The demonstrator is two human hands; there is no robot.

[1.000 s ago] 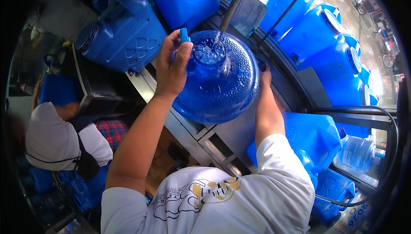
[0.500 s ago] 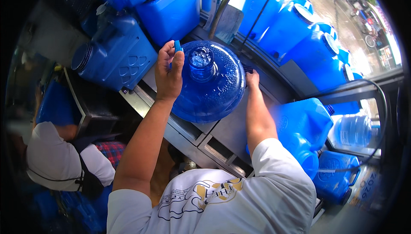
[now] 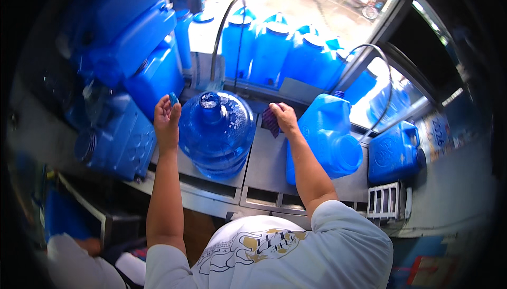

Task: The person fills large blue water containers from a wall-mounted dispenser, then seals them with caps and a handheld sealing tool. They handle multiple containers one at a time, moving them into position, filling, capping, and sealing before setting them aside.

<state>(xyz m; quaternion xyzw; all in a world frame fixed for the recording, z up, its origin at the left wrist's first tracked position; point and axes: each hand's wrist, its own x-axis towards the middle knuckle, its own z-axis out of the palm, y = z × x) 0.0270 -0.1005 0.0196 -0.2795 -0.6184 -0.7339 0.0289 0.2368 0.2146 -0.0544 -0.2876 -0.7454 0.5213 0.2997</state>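
A round blue water jug (image 3: 219, 136) stands upright on the metal counter, its mouth uncovered at the top. Just left of its neck, my left hand (image 3: 167, 125) is raised and pinches a small blue cap (image 3: 173, 99) between thumb and fingers. On the jug's other side, apart from it, my right hand (image 3: 285, 118) grips a crumpled purple cloth (image 3: 271, 122) that hangs below the fingers. Close to the right forearm is a blue slim jug (image 3: 322, 125) with a wide round opening facing me.
Stacked blue containers (image 3: 132, 40) crowd the left, with another jug (image 3: 119, 136) lying below them. Several capped jugs (image 3: 269, 51) line the window side. A black curved hose (image 3: 215, 40) rises behind the counter (image 3: 264, 167). At lower left sits another person (image 3: 84, 262).
My right hand has come away from the jug's side, and the purple cloth now shows in it. My left hand still holds the cap. The view has turned, showing more on the right.
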